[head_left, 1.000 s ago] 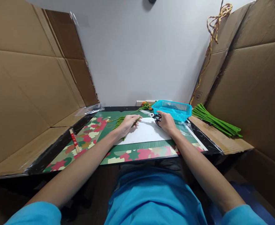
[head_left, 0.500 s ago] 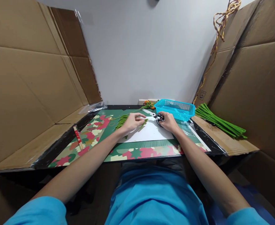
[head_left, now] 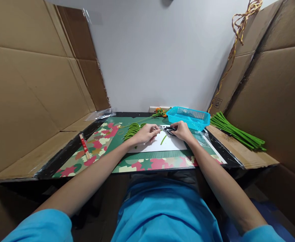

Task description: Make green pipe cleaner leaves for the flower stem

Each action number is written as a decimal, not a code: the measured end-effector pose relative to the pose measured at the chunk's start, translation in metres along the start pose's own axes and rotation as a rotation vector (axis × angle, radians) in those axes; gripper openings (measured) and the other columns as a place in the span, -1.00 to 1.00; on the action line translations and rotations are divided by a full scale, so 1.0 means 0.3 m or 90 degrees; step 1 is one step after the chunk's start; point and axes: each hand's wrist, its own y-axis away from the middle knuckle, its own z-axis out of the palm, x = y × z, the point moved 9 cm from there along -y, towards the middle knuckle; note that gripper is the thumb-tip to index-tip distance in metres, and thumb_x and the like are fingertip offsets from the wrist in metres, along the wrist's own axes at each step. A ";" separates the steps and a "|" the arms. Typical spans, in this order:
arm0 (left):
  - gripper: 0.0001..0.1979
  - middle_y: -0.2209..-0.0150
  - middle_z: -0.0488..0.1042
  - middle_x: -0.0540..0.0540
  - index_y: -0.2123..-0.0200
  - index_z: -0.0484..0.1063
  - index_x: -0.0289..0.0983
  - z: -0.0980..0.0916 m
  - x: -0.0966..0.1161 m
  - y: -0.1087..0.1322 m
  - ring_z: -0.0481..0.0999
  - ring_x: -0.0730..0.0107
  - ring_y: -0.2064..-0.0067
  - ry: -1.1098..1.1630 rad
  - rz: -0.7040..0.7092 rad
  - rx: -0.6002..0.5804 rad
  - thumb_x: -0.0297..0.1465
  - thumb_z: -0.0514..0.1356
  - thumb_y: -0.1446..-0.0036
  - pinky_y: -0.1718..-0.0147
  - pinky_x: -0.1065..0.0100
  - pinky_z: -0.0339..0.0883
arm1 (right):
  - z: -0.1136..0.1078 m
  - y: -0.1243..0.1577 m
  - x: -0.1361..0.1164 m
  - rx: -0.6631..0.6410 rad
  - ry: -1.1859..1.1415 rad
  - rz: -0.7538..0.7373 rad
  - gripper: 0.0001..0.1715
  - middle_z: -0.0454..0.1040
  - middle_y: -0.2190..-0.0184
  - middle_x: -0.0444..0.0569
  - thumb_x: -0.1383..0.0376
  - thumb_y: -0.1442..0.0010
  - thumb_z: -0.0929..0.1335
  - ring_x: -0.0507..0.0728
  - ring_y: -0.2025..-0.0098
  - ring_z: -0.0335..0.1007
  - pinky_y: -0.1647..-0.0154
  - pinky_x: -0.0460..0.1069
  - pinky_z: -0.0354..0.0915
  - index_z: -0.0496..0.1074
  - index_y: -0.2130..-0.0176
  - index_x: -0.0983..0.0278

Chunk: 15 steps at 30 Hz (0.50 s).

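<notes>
My right hand grips a pair of scissors by its black handles. The blades point left, their tips close to my left fingertips. My left hand is closed in a pinch over the white sheet; what its fingers hold, if anything, is too small to make out. A thin green strip lies on the sheet between my hands. Just left of my left hand, several curved green pods lie side by side, partly covered by the hand.
Behind the sheet stands a blue plastic basket. Orange flowers on a long stem lie beside it. A bundle of green stalks rests on cardboard at the right, red-wrapped chopsticks at the left. Cardboard walls rise on both sides.
The green strip that was at my left fingertips now lies on the sheet. My left hand has moved slightly right, and the scissors have drawn nearer to it, their blades less spread.
</notes>
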 end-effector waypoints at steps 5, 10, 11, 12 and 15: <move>-0.77 0.54 0.34 0.07 0.30 0.48 -0.28 -0.025 -0.004 -0.011 0.24 0.53 0.56 0.009 0.012 0.053 -0.22 0.28 -0.25 0.56 0.45 0.07 | 0.008 -0.003 0.008 -0.013 -0.005 -0.006 -0.64 0.69 0.34 0.05 0.36 -0.03 0.53 0.17 0.30 0.56 0.32 -0.06 0.30 0.74 0.12 0.33; -0.87 0.49 0.41 0.02 0.27 0.49 -0.27 -0.029 -0.032 -0.023 0.27 0.52 0.58 0.057 -0.012 0.055 -0.32 0.25 -0.21 0.59 0.44 0.11 | 0.012 -0.010 0.024 -0.027 -0.029 0.001 -0.74 0.65 0.43 -0.01 0.37 0.00 0.51 0.15 0.36 0.53 0.39 -0.08 0.28 0.74 0.24 0.33; -0.88 0.47 0.44 0.01 0.26 0.49 -0.27 -0.028 -0.037 -0.024 0.27 0.53 0.59 0.064 -0.018 0.052 -0.33 0.25 -0.20 0.61 0.44 0.12 | 0.012 -0.011 0.026 -0.030 -0.034 0.004 -0.72 0.65 0.43 -0.02 0.37 0.01 0.51 0.14 0.36 0.53 0.39 -0.08 0.28 0.74 0.23 0.33; -0.89 0.45 0.46 0.00 0.26 0.48 -0.27 -0.028 -0.040 -0.025 0.27 0.54 0.60 0.070 -0.024 0.050 -0.34 0.25 -0.20 0.63 0.44 0.13 | 0.013 -0.010 0.027 -0.034 -0.039 0.006 -0.68 0.64 0.43 -0.03 0.38 0.02 0.50 0.13 0.37 0.52 0.39 -0.08 0.27 0.74 0.21 0.34; -0.88 0.38 0.53 -0.06 0.23 0.47 -0.28 -0.026 -0.043 -0.025 0.33 0.53 0.60 0.091 -0.032 0.046 -0.35 0.27 -0.20 0.66 0.44 0.17 | 0.019 -0.007 0.023 -0.048 -0.050 0.002 -0.62 0.60 0.46 -0.07 0.39 0.04 0.49 0.10 0.40 0.47 0.40 -0.09 0.24 0.74 0.17 0.33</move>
